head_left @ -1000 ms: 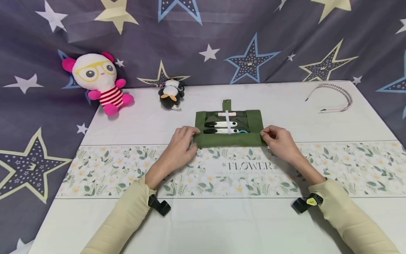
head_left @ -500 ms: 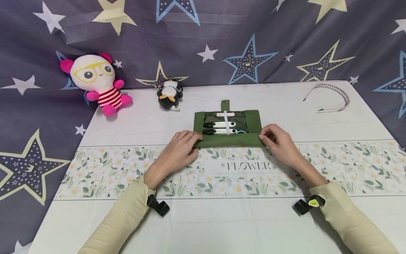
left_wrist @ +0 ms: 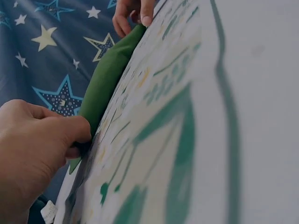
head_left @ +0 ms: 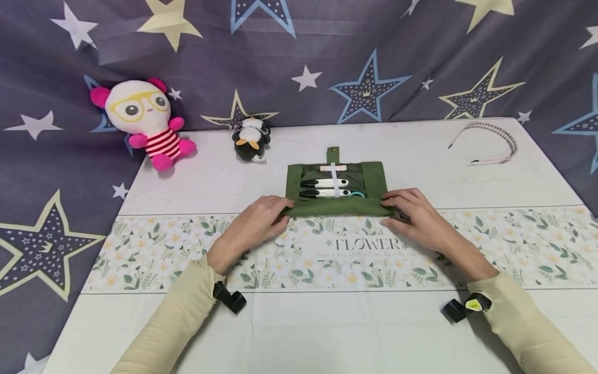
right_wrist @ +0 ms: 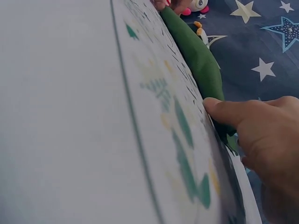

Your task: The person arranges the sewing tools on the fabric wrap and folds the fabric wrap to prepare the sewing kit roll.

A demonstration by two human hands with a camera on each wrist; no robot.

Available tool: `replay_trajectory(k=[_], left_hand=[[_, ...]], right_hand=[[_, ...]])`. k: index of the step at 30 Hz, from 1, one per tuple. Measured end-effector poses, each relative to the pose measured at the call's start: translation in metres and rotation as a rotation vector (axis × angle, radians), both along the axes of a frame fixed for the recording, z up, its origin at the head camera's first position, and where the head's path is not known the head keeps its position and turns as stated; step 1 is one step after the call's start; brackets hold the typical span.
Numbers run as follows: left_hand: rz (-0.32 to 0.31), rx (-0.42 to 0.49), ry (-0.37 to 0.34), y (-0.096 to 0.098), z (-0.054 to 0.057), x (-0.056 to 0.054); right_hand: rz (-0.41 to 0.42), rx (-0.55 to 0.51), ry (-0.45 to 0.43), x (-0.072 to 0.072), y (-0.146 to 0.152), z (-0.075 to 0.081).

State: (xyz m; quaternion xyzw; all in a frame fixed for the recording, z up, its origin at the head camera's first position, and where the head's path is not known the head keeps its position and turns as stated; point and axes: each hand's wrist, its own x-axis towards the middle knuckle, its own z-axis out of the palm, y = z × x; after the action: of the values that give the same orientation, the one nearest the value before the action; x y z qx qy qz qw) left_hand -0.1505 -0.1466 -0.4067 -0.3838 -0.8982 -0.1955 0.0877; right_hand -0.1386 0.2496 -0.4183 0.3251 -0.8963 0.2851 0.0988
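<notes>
A green fabric tool roll (head_left: 374,179) lies on the table with its near edge folded over into a thick band. A white elastic strap (head_left: 334,180) crosses two slim white-and-black tools (head_left: 324,183), a small pinkish piece (head_left: 333,168) and a light-blue loop (head_left: 357,194). At the near left corner my left hand (head_left: 261,221) pinches the folded band between thumb and fingers. My right hand (head_left: 420,221) holds the near right corner, fingertips over the fold and thumb on the near side. In the right wrist view the thumb (right_wrist: 222,108) touches the green band (right_wrist: 201,58); the other fingertips are hidden.
A pink-and-white plush toy (head_left: 149,122) sits at the back left, with a penguin plush (head_left: 250,140) beside it. A headband (head_left: 502,136) lies at the back right. The tablecloth (head_left: 327,327) has a floral band. A star-patterned curtain (head_left: 299,52) hangs behind.
The near edge has been folded slightly further over. My right hand has changed its hold: its fingers now spread over the fold, thumb lower. My left fingers have shifted slightly nearer.
</notes>
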Motion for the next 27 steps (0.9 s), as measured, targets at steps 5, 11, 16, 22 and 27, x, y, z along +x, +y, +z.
replay_trajectory(k=[5,11,16,22,27], left_hand=[[0.013,0.058,-0.020,-0.001,0.002,0.000],[0.055,0.120,-0.082,-0.003,0.003,0.002],[0.101,0.182,-0.200,-0.003,0.005,0.003],[0.144,0.283,-0.336,-0.002,0.005,0.000],[0.178,0.328,-0.415,0.001,0.008,-0.005]], right_hand=[[0.043,-0.013,0.169,-0.005,0.002,-0.005],[0.009,-0.067,0.093,-0.002,0.002,-0.004],[-0.071,-0.128,-0.067,0.004,0.000,0.000],[-0.102,-0.219,-0.188,0.004,-0.004,0.006],[-0.115,-0.249,-0.251,-0.001,-0.007,0.010]])
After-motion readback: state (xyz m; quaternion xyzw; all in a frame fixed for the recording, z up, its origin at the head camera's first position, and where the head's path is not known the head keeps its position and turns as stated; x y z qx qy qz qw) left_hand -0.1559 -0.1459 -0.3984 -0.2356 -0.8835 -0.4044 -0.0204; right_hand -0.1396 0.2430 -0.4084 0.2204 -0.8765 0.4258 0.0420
